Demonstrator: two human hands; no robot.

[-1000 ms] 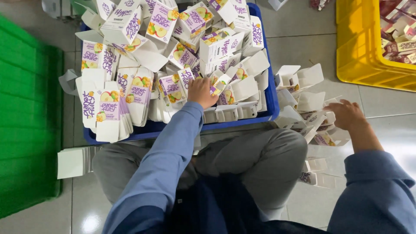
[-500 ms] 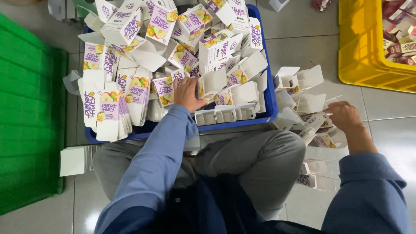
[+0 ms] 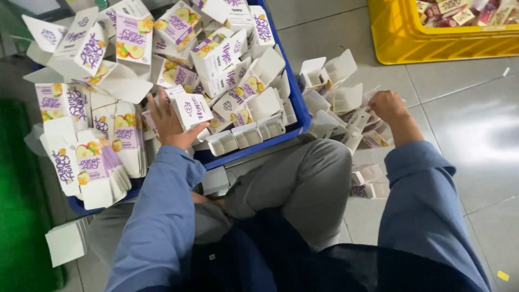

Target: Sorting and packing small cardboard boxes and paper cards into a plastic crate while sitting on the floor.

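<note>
yellow crate (image 3: 432, 43) cropped (top), contents blurred

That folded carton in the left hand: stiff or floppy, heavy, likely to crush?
The small carton looks like thin printed card with nothing seen inside, so probably very light. The left hand has it by its edges; a hard grip would likely dent it. Its flat faces suggest it slides rather than rolls.

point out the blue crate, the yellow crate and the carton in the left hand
blue crate (image 3: 300, 111), head view, on its right rim
yellow crate (image 3: 432, 46), head view, on its front wall
carton (image 3: 192, 110), head view, on its white front face
left hand (image 3: 166, 121), head view, on the back of the hand
</note>
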